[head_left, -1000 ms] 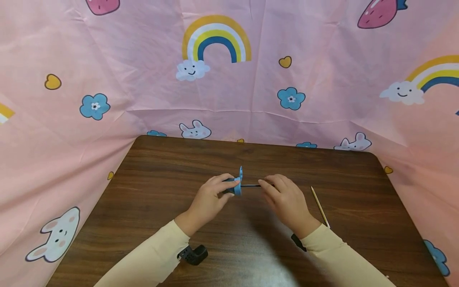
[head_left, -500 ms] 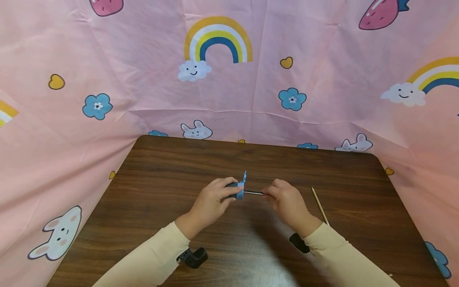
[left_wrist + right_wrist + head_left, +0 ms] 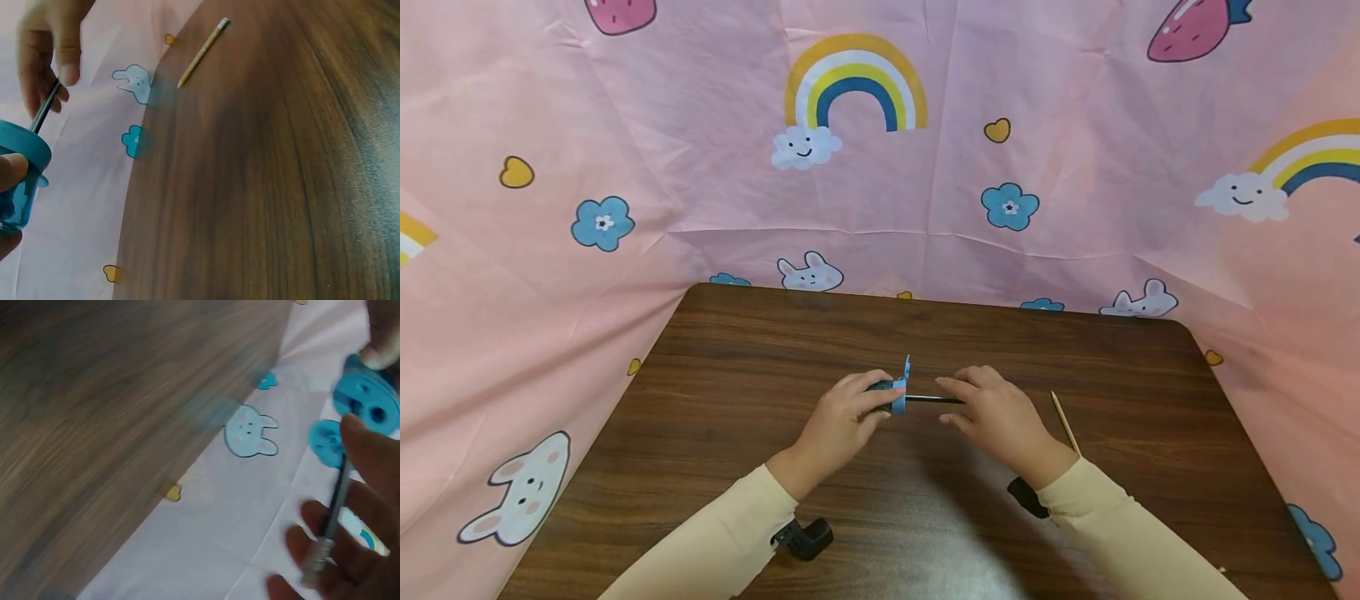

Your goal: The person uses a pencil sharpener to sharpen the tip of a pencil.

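My left hand grips a blue pencil sharpener with a see-through container, held sideways above the table. Its round cap stands flipped up, and the sharpener's face shows holes in the right wrist view. A dark pencil sticks out of the sharpener toward the right; its tip is hidden inside. My right hand is around the pencil's back end, thumb and forefinger spread apart on either side. A metal ferrule shows near the loose fingers in the right wrist view.
A yellow pencil lies on the dark wooden table, right of my right hand, partly behind the wrist. Pink patterned cloth hangs behind the table and along its sides. Each wrist wears a black camera strap.
My right fingers closed on the dark pencil half a second ago and have now spread apart. Both hands dipped slightly toward me over the second. The pencil stays in the sharpener.
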`<state>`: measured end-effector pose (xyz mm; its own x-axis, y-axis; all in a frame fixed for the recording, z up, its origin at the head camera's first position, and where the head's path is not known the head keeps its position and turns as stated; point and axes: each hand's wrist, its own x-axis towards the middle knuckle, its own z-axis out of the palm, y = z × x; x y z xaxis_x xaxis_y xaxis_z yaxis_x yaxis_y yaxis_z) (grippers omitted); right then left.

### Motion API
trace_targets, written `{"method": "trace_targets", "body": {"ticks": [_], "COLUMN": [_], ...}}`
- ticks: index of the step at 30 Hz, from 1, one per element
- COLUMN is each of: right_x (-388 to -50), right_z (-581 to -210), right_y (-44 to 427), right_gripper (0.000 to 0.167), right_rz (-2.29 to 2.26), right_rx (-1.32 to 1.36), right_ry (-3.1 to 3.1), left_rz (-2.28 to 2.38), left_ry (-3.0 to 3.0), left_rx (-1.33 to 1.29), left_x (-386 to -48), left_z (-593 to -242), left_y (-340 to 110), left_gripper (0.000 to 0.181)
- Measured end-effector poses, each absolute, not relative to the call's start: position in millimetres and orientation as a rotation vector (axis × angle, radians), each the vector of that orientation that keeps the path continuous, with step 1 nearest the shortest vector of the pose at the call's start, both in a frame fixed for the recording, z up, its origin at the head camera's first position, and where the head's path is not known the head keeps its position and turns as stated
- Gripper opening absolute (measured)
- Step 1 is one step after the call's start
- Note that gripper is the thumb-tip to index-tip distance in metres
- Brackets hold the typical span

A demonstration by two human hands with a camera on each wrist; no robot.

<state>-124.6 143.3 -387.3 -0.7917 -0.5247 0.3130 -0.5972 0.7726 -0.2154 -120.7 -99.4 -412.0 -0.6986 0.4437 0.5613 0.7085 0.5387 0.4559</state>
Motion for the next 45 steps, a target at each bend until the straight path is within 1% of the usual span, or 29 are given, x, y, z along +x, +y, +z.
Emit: {"method": "trace_targets", "body": {"ticks": [2,6,8,11,12,14,15,18,21,24,25,27,29,33,37,39,40,45], "right_x": [-124,-124,-124,-125,-125,-125,-125,-123,-120,-123,-125,-129,-131,-127,-121,-121,-121,-124], "right_z": [-392,-403,-408,-414,-415,-416,-416,-412,-404,-394,-391,-387,-385,-383,-386,-391,-394,-408], "right_y": [144,149,151,151,151,150,150,147,147,151,152,156,157,151,146,147,147,149], "right_gripper": [0.049,0.049,0.042,0.02,0.02,0.027,0.025,0.008,0.013,0.003,0.003,0.008,0.01,0.016,0.04,0.05,0.052,0.053], "right_rz": [0.379,0.346,0.325,0.292,0.287,0.277,0.284,0.344,0.542,0.981,1.149,1.387,1.416,0.919,0.505,0.415,0.393,0.327], "right_rx": [0.903,0.944,0.959,0.967,0.969,0.969,0.968,0.964,0.952,0.867,0.803,0.67,0.622,0.75,0.835,0.869,0.888,0.941], "right_ry": [-2.597,-2.385,-2.309,-2.218,-2.192,-2.154,-2.138,-2.198,-2.437,-2.805,-2.907,-3.049,-3.117,-3.048,-2.742,-2.579,-2.506,-2.279], "left_rz": [-1.001,-1.134,-1.212,-1.321,-1.351,-1.405,-1.417,-1.336,-1.115,-0.903,-0.858,-0.808,-0.797,-0.872,-0.975,-1.032,-1.059,-1.207], "left_ry": [-2.439,-2.485,-2.502,-2.53,-2.54,-2.554,-2.561,-2.576,-2.53,-2.395,-2.344,-2.27,-2.247,-2.317,-2.405,-2.431,-2.443,-2.479], "left_rx": [-0.893,-0.805,-0.771,-0.727,-0.718,-0.703,-0.702,-0.747,-0.879,-1.038,-1.084,-1.146,-1.16,-1.057,-0.933,-0.889,-0.869,-0.767], "left_x": [-121,-119,-119,-118,-118,-117,-117,-117,-118,-120,-121,-122,-122,-121,-121,-120,-120,-119], "left_z": [-410,-406,-404,-402,-402,-400,-400,-400,-403,-407,-408,-410,-412,-412,-409,-407,-406,-402], "left_y": [-100,-99,-99,-98,-98,-96,-96,-94,-95,-96,-96,-95,-95,-95,-95,-96,-96,-95], "left_gripper": [0.04,0.041,0.042,0.041,0.041,0.039,0.039,0.04,0.04,0.036,0.034,0.032,0.032,0.037,0.04,0.039,0.038,0.04]}}
